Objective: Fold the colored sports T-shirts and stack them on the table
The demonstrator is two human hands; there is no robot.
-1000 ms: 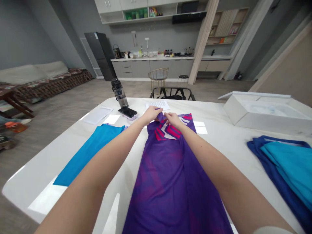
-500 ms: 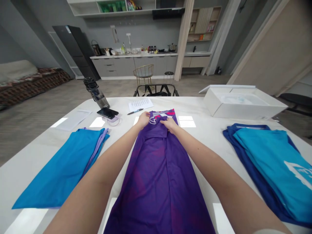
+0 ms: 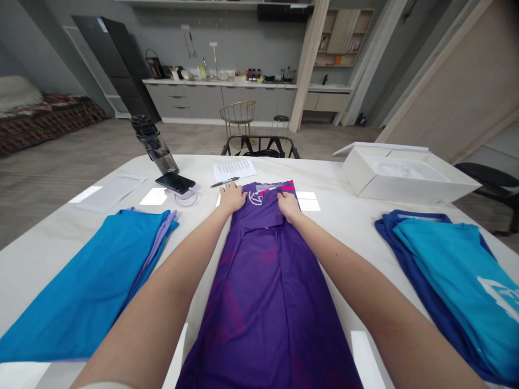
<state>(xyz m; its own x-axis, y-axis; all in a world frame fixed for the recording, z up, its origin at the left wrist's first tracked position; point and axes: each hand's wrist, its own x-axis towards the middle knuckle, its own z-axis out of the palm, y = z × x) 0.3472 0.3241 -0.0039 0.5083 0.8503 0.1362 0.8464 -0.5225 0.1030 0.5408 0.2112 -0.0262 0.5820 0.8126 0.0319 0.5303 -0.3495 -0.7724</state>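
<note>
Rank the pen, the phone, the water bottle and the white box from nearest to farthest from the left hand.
From the left hand:
1. Pen, just beyond the fingertips.
2. Phone, to the left.
3. Water bottle, farther left and back.
4. White box, far right across the table.

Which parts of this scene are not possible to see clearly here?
Head view:
- Purple shirt: near end cut by bottom edge.
- Its far corners: hidden under left hand and right hand.
- Paper sheet: text too small.
- White box: contents blurred.
</note>
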